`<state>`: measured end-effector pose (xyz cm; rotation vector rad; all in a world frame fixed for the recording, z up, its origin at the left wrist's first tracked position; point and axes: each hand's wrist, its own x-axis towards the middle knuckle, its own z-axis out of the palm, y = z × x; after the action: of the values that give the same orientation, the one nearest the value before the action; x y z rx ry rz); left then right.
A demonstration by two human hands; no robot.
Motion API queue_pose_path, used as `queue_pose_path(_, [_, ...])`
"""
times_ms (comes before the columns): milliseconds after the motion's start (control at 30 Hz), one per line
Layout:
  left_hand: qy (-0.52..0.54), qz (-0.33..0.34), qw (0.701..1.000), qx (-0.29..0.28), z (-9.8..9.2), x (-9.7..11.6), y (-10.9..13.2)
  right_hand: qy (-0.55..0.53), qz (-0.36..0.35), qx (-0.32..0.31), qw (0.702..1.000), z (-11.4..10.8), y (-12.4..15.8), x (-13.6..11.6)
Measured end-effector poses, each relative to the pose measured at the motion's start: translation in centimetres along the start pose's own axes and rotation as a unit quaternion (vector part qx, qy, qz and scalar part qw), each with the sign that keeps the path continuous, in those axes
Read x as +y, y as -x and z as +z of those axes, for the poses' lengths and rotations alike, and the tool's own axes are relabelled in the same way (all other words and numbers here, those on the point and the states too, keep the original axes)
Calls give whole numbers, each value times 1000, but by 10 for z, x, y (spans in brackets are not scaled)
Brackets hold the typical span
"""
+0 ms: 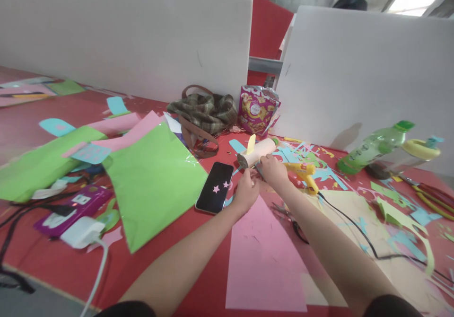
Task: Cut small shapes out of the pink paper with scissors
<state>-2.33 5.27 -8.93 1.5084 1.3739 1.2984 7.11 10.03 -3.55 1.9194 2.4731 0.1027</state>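
A pale paper tube [261, 151] lies toward the far side of the table. A yellow paper tab [251, 144] stands up on it and a light-blue paper strip [237, 145] sticks out at its left. Just in front of the tube, my left hand [247, 191] has its fingers pinched; whatever is between them is too small to make out. My right hand [273, 171] is closed beside it, close against the tube, with a blue paper piece [259, 168] at its fingertips. Pink paper [262, 260] lies below both hands.
A phone [214, 187] with two pink stars lies left of my hands. Scissors [285, 210] and a yellow glue gun [303, 172] with a black cord are at the right. Green paper [156, 180], a purple power strip [76, 208], a snack bag [257, 110] and bottles [376, 146] surround them.
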Motion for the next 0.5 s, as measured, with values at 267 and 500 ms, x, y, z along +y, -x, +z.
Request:
queue_pose_path(267, [-4,-2,1000,0,0,0,0,22,-2,5,1000,-3,0,-3])
queue_pose_path(500, [5,-7,1000,-7,2,2,0,16,-5,22,1000,-2,13,4])
